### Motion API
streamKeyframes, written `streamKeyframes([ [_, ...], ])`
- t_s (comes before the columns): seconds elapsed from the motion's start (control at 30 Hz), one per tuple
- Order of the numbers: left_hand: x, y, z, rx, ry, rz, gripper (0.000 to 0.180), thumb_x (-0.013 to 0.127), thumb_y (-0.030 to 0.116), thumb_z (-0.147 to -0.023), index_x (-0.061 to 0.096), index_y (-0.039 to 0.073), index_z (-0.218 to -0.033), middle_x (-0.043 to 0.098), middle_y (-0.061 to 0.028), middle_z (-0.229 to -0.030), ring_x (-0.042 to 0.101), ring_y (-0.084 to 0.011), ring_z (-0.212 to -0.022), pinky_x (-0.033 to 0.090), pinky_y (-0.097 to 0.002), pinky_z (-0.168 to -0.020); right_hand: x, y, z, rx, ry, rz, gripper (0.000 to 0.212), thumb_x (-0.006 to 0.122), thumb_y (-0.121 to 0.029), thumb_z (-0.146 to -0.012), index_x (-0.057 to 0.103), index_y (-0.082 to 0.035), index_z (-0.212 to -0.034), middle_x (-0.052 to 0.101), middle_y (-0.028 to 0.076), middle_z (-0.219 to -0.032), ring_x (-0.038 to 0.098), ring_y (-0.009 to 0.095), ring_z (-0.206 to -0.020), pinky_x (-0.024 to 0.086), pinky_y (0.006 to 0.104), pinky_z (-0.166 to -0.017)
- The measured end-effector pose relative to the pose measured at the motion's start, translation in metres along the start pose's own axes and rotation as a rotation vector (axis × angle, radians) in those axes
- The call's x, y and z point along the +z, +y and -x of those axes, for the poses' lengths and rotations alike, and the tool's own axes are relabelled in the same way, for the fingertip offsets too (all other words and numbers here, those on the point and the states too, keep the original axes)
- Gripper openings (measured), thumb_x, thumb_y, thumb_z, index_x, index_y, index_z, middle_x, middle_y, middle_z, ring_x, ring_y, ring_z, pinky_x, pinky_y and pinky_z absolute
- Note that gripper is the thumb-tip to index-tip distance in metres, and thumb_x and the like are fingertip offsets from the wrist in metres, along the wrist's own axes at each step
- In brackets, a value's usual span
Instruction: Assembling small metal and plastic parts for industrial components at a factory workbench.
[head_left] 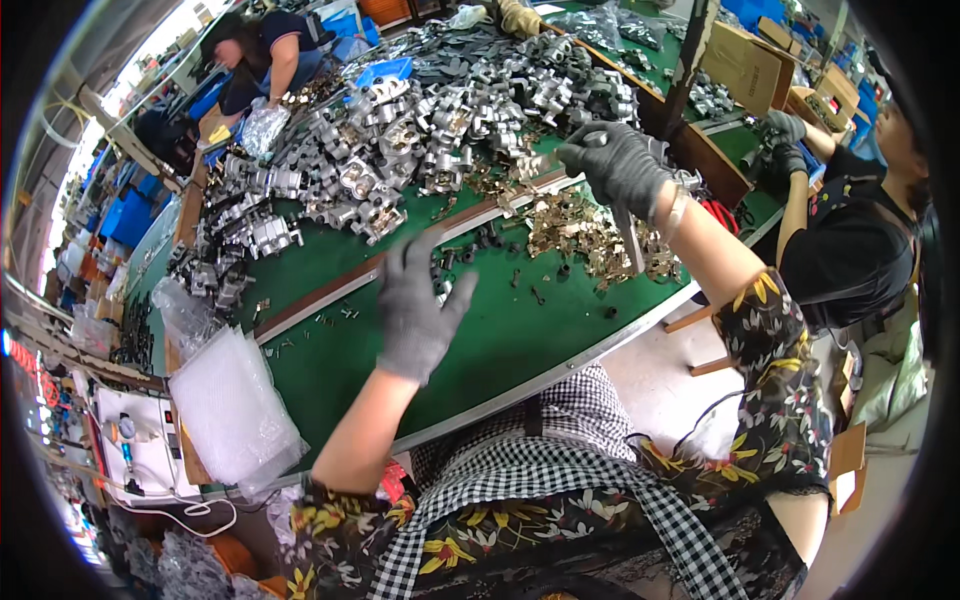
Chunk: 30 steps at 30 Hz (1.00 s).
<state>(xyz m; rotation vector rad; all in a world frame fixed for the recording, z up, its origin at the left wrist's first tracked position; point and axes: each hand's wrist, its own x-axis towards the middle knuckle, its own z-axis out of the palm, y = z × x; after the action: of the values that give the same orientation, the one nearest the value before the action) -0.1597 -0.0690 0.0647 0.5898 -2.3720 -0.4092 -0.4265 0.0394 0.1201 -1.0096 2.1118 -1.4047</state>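
My left hand (418,312), in a dark grey glove, is held over the green tabletop (345,385). Its fingers are spread and a little blurred, with nothing in them. My right hand (615,165), gloved alike, is raised at the right and closed round a long grey metal tool (628,238) whose lower end sticks out below the palm. The glove hides the rest, so its kind is unclear. Beneath that hand lies a heap of small brass-coloured metal parts (575,235). Small black parts (487,237) are scattered between my two hands.
A large pile of silver metal castings (370,150) covers the far side, behind a wooden strip (320,303). A blue tray (385,72) sits among them. White plastic sheets (235,405) lie at the left edge. One co-worker (850,230) works at right, another (265,55) far left.
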Motion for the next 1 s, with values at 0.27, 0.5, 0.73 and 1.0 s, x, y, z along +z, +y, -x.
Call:
streamKeyframes([
  [0.27,0.038,0.008,-0.075,0.026,-0.047,0.688,0.024,0.069,0.015,-0.083,0.063,0.001,-0.102,0.064,-0.0082,-0.084,0.061,-0.0156,-0.081,0.05,-0.0285,-0.076,0.012,-0.029,0.041,0.08,-0.205,-0.359,0.027,0.069,-0.028,-0.085,0.062,-0.003,-0.076,0.049,0.0,-0.05,0.043,0.009,-0.037,0.033,0.0246,-0.035],
  [0.5,0.048,0.012,-0.079,0.16,0.015,0.762,0.024,0.067,0.016,-0.086,0.062,0.003,-0.105,0.064,-0.005,-0.088,0.06,-0.0129,-0.082,0.049,-0.0285,-0.076,0.011,-0.004,0.044,0.275,-0.386,-0.778,0.023,0.063,-0.023,-0.089,0.06,-0.006,-0.075,0.049,-0.002,-0.053,0.039,0.008,-0.039,0.031,0.0219,-0.035],
  [0.73,0.02,0.008,-0.086,0.076,-0.336,0.954,0.022,0.065,0.026,-0.088,0.06,0.006,-0.091,0.061,-0.0045,-0.081,0.059,-0.0158,-0.072,0.048,-0.0281,-0.065,0.02,-0.007,0.053,0.259,-0.349,-0.697,0.024,0.063,-0.025,-0.089,0.062,-0.004,-0.078,0.052,0.0,-0.057,0.042,0.008,-0.039,0.033,0.0221,-0.035],
  [1.0,0.062,0.009,-0.118,-0.315,-0.383,1.153,0.023,0.062,0.028,-0.09,0.062,0.005,-0.088,0.06,-0.0027,-0.067,0.055,-0.0105,-0.057,0.046,-0.0248,-0.055,0.004,0.0,0.065,0.229,-0.217,-0.731,0.026,0.062,-0.031,-0.09,0.058,-0.006,-0.082,0.057,0.001,-0.063,0.045,0.008,-0.038,0.035,0.0227,-0.034],
])
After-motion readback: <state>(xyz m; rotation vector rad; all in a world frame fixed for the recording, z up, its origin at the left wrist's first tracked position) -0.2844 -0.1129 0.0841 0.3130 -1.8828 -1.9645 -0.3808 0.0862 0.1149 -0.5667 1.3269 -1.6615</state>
